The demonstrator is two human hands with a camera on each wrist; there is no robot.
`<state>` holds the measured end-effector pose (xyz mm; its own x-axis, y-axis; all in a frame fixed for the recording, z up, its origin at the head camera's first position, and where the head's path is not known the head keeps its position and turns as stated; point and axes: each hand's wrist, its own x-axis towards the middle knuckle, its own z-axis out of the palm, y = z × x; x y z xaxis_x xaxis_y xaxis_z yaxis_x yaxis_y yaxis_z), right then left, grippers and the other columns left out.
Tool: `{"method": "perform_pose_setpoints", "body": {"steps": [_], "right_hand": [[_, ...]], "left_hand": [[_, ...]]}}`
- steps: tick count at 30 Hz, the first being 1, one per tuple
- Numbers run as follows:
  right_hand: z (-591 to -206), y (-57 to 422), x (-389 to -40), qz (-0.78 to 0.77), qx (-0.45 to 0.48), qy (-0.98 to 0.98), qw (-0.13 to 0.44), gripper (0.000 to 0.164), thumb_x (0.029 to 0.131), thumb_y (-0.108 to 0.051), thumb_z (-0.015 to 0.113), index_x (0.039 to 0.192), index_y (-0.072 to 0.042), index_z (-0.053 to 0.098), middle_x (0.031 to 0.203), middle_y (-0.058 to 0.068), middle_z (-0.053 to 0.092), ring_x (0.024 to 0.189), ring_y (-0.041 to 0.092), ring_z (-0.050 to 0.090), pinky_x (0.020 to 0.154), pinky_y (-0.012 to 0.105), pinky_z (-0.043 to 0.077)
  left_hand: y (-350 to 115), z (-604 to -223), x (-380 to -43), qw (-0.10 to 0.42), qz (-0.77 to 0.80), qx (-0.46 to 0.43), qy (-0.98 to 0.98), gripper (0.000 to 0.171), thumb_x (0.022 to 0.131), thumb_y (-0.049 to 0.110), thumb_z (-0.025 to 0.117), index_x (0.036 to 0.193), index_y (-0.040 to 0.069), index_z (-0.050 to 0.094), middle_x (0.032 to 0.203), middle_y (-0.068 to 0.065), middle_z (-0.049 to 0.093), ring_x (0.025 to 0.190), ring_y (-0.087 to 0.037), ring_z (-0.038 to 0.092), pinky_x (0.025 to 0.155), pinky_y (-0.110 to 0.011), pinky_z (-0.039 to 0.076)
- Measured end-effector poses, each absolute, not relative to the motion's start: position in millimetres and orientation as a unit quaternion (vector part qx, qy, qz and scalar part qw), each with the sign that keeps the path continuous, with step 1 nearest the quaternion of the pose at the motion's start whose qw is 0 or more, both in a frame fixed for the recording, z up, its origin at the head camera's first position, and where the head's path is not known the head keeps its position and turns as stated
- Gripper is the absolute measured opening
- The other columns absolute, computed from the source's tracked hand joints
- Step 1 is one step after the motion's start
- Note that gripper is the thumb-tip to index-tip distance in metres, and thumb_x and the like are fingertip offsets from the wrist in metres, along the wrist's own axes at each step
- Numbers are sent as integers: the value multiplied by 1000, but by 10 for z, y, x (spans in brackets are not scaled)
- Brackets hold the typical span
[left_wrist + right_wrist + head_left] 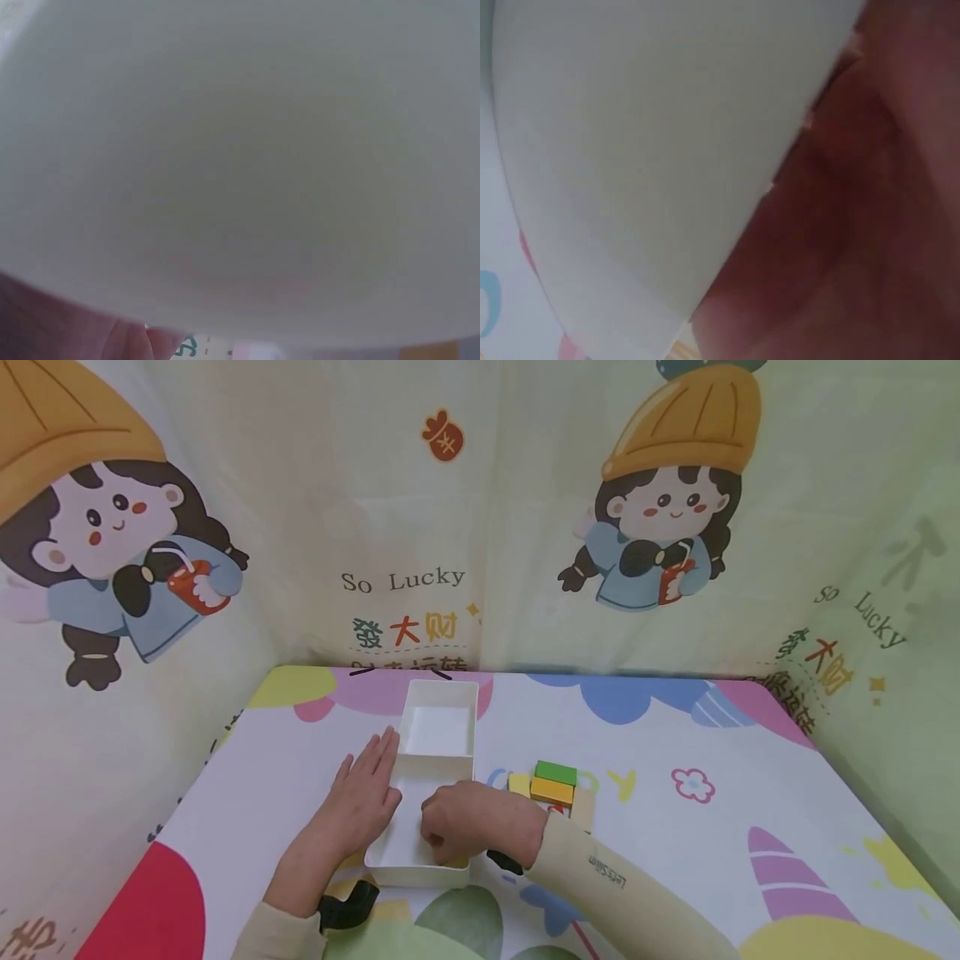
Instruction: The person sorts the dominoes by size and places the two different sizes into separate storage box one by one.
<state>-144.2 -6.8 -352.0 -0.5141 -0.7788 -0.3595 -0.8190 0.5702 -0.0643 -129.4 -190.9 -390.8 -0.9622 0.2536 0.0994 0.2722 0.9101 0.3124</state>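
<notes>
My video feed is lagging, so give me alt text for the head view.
A person's right hand reaches, fingers curled, into the near compartment of a white rectangular box; whether it holds anything is unclear. The left hand rests straight-fingered against the box's left side. Right of the box lie a green block, orange block, yellow block and tan block.

The box (435, 770) looks smooth plastic; sleeves (637, 893), matt cloth.
</notes>
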Motion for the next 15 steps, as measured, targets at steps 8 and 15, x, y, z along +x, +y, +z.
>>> {"method": "perform_pose_setpoints", "body": {"steps": [8, 15], "right_hand": [[-3530, -33, -1419, 49, -498, 847, 177, 23, 95, -31, 64, 73, -25, 66, 63, -10, 48, 58, 6, 43, 52, 18, 34], [-3556, 12, -1458, 45, -523, 833, 174, 28, 97, -37, 61, 72, -27, 68, 63, -12, 49, 59, 4, 44, 50, 17, 33]], "left_hand": [[-1916, -3916, -1292, 32, -170, -135, -975, 66, 97, 15, 47, 155, -4, 21, 164, -18, 22, 151, -39, 21, 116, -67, 21], [-1897, -3914, -1293, 37, -171, -138, -975, 65, 98, 14, 46, 155, -4, 22, 164, -17, 23, 151, -39, 22, 116, -66, 22]]}}
